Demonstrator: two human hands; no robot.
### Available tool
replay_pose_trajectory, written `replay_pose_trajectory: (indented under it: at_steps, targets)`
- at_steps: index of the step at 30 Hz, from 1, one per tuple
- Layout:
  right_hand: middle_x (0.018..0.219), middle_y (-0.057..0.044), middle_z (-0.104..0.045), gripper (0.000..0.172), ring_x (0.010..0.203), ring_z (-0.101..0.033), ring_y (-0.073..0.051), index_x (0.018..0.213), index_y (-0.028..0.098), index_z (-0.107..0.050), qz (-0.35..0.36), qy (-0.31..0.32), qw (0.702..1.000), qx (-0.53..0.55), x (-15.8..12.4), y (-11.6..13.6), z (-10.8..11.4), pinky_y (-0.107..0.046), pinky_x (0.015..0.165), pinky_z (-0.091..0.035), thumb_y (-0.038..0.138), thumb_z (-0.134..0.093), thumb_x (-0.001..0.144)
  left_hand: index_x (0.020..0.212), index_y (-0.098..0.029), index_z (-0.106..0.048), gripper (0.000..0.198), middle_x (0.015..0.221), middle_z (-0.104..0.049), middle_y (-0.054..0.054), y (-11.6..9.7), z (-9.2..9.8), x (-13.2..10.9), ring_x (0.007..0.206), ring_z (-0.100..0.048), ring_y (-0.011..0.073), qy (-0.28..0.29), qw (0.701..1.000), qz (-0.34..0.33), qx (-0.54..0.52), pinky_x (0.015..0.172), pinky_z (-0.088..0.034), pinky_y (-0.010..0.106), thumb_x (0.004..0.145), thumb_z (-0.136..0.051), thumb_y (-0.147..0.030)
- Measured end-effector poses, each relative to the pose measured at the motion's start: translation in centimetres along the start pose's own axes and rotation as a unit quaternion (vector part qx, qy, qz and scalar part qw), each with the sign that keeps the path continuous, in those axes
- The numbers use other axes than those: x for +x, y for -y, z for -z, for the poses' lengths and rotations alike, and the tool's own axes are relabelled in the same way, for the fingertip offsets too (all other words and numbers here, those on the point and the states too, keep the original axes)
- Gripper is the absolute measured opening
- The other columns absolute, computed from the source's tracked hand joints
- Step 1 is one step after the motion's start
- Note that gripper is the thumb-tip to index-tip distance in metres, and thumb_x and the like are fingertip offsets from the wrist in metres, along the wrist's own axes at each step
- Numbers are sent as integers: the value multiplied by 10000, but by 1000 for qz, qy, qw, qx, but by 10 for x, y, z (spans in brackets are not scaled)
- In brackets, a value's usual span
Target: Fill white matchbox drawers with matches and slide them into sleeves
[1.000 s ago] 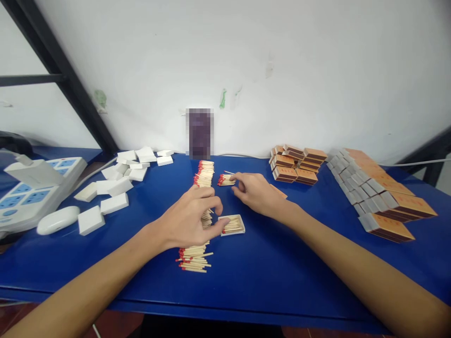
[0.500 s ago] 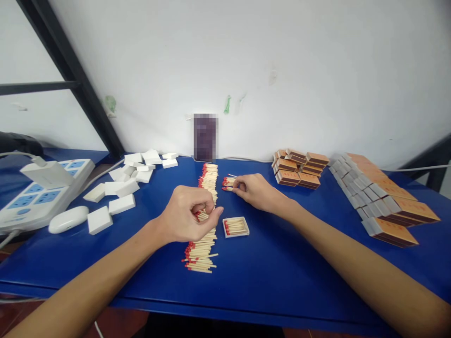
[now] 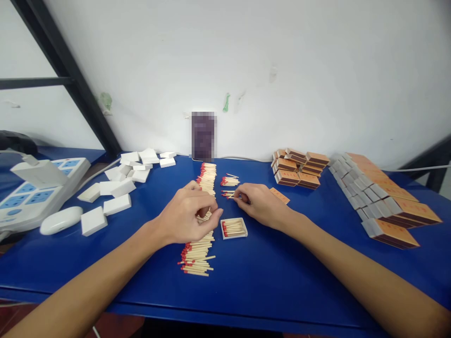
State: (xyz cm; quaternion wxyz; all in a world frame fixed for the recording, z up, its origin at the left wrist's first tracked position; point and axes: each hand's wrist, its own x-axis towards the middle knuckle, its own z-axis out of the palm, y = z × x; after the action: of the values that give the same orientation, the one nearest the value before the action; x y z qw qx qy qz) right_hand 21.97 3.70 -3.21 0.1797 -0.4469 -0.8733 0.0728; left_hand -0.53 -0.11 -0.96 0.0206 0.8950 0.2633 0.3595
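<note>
A long row of red-headed matches [image 3: 207, 178] runs front to back on the blue table. My left hand [image 3: 186, 213] is over the middle of this row, fingers curled and thumb close to the forefinger; anything inside is hidden. To the right, my right hand [image 3: 259, 202] pinches a few matches [image 3: 228, 193] near their plain ends, low over the table. Just behind lies a small group of matches [image 3: 229, 180]. In front of the right hand sits a white matchbox tray [image 3: 245, 230] partly filled with matches. An orange matchbox sleeve [image 3: 280, 195] shows behind my right wrist.
White matchbox trays [image 3: 118, 204] lie scattered at the left, beside a white rounded case [image 3: 61, 220] and a power strip [image 3: 75, 169]. Orange matchboxes [image 3: 309, 180] are piled at the back right, with a larger stack [image 3: 407, 209] farther right. A pixelated panel [image 3: 203, 136] leans on the wall.
My right hand has come toward me with a few matches, away from the small group behind. The orange sleeve has come into sight. My left hand has barely moved.
</note>
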Motion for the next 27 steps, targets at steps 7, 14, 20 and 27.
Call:
replay_pose_trajectory:
  at_steps: [7, 14, 20, 27]
  targets:
    - [772, -7, -603, 206, 647, -494, -127, 1071, 168, -636, 0, -15, 999, -39, -3, -2, 2, -282, 696, -313, 216, -529, 901, 829, -157, -668, 170, 801, -592, 42, -1, -1, 1, 722, -536, 141, 74, 997, -20, 16, 694, -425, 286, 878, -520, -225]
    - [816, -30, -597, 140, 719, -521, -142, 887, 171, -660, 26, -13, 998, -49, 0, -6, 0, -282, 715, -342, 190, -524, 912, 922, -211, -712, 260, 930, -578, 45, -5, 2, 1, 861, -535, 196, 170, 982, 27, 77, 804, -370, 383, 847, -583, -425]
    - [923, -49, -602, 119, 793, -568, -154, 909, 170, -637, 22, 2, 997, -76, -3, 0, 1, -260, 638, -355, 192, -521, 916, 935, -228, -722, 346, 905, -551, 39, -7, 1, 4, 882, -509, 208, 220, 969, 59, 91, 795, -328, 383, 810, -607, -530]
    - [920, -33, -622, 114, 773, -579, -152, 918, 177, -622, 8, 23, 992, -127, -3, 6, 8, -273, 596, -312, 196, -510, 922, 919, -230, -718, 328, 902, -542, 34, -8, 1, 2, 885, -505, 206, 230, 967, 63, 86, 793, -300, 377, 786, -643, -521]
